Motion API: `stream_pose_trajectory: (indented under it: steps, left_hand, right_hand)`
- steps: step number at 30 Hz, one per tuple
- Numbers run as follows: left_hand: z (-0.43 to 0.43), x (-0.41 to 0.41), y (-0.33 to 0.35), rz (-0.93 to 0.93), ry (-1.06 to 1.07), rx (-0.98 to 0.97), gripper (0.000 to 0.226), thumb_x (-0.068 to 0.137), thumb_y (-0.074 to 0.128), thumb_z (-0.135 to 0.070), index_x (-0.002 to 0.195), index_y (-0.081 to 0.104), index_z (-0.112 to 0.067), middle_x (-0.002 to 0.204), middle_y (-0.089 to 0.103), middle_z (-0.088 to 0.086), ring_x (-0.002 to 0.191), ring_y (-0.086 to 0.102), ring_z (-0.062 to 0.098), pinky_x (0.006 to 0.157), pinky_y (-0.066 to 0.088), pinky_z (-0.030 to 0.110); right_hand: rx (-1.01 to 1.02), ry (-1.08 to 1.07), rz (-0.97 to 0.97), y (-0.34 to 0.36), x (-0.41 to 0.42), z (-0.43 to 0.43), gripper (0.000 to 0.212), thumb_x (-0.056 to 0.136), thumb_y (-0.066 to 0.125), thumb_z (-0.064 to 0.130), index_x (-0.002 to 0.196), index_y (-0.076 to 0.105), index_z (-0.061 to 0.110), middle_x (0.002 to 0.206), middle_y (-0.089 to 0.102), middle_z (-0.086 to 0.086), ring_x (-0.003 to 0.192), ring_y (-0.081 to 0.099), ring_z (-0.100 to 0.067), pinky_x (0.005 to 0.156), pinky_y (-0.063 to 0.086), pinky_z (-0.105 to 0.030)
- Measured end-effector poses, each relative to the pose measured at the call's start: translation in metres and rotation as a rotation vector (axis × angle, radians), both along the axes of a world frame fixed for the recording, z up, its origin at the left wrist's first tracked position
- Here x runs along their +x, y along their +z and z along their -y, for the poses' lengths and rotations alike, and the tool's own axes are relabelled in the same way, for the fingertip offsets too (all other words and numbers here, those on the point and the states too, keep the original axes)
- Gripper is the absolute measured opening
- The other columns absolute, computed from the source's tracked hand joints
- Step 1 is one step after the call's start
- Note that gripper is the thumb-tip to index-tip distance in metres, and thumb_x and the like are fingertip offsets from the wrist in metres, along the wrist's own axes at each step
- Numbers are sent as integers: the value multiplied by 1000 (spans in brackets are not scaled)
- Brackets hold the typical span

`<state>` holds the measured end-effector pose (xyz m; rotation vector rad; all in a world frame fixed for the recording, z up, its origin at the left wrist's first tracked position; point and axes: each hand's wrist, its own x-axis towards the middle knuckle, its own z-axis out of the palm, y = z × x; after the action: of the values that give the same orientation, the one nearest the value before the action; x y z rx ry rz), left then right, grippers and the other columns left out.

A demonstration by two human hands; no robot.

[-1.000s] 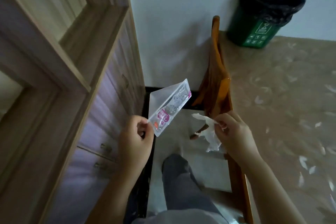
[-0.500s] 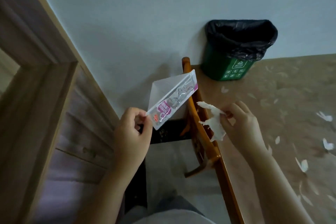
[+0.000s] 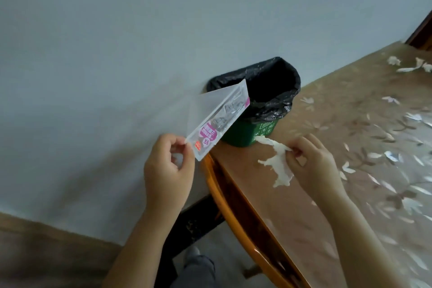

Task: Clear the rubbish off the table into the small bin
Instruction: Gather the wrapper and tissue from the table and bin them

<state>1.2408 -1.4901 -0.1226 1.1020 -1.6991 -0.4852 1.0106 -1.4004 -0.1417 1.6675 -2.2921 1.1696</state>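
Closer to the bin now, my left grip pinches the wrapper by its rim while my right grip pinches tissue above the desk.

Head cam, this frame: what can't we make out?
1. Inside the bin: head view, black liner too dark.
2. Bin's left side: hidden behind the wrapper pinched by the left hand.
3. Wrapper print: blurred, unreadable.
4. Held end of the tissue: covered by fingers of the right hand.
5. Rest of the table: cut off at right and bottom edges.
6. Far scraps: too small to tell from the printed pattern.
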Motion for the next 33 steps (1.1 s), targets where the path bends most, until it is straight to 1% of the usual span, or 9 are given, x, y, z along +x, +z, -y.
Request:
stream_pose_trajectory:
  steps: [4, 7, 10, 14, 17, 19, 25, 28, 33]
  left_hand:
    - [66, -26, 22, 46, -146, -132, 8, 79, 58, -7, 81, 55, 0, 74, 58, 2, 67, 51, 6, 61, 36, -2]
    - [113, -50, 29, 90, -236, -210, 9, 79, 58, -10, 81, 56, -2, 74, 62, 7, 65, 50, 9, 60, 38, 7]
    - [152, -76, 30, 169, -321, -310, 13, 83, 54, -18, 79, 55, -5, 72, 61, 8, 60, 50, 12, 54, 35, 14]
    - [181, -111, 27, 332, -391, -440, 10, 83, 54, -11, 75, 55, -5, 67, 57, 8, 51, 52, 21, 46, 34, 21]
    - [190, -138, 21, 417, -439, -486, 15, 83, 47, -14, 73, 55, -6, 64, 56, 7, 48, 50, 21, 42, 33, 23]
    - [192, -152, 18, 466, -491, -506, 11, 82, 52, -9, 71, 54, -6, 63, 54, 7, 46, 47, 20, 41, 32, 25]
    - [191, -176, 6, 509, -631, -377, 9, 79, 64, -3, 74, 58, -6, 67, 58, 6, 51, 50, 18, 43, 33, 24]
    - [190, -182, -3, 478, -676, -238, 1, 83, 62, -8, 82, 62, -8, 76, 61, 4, 61, 55, 19, 50, 43, 28]
    - [180, -171, -7, 368, -656, -67, 12, 84, 62, -13, 95, 64, -9, 85, 60, 0, 74, 56, 12, 64, 47, 20]
  right_hand:
    - [-53, -130, -1, 16, -6, 37, 14, 72, 64, -9, 76, 61, 4, 73, 54, -6, 59, 50, -25, 54, 45, -32]
    - [-64, -237, 11, 24, -12, 57, 12, 73, 63, -7, 76, 61, 5, 72, 50, -1, 58, 49, -22, 55, 38, -25]
    - [-75, -307, 10, 26, -18, 66, 14, 73, 63, -7, 76, 61, 6, 72, 51, -3, 59, 49, -23, 55, 41, -29]
    - [-56, -367, 27, 27, -27, 70, 16, 72, 64, -6, 78, 62, 8, 75, 53, -4, 61, 49, -21, 55, 44, -33]
    - [-43, -375, 15, 26, -34, 70, 15, 71, 65, -8, 75, 60, 6, 73, 52, -3, 59, 48, -21, 52, 42, -30]
    - [-42, -375, 13, 26, -39, 68, 14, 71, 65, -8, 74, 60, 5, 72, 52, -3, 59, 48, -21, 51, 42, -31]
    - [-39, -416, 48, 23, -50, 63, 11, 73, 65, -5, 75, 60, 5, 74, 54, -6, 61, 50, -23, 52, 47, -39]
    - [-23, -417, 69, 20, -52, 63, 11, 75, 63, -3, 74, 59, 7, 74, 54, -5, 61, 51, -23, 53, 47, -38]
    - [4, -396, 71, 17, -55, 64, 13, 75, 63, -3, 73, 57, 8, 75, 54, -4, 62, 49, -21, 54, 43, -31]
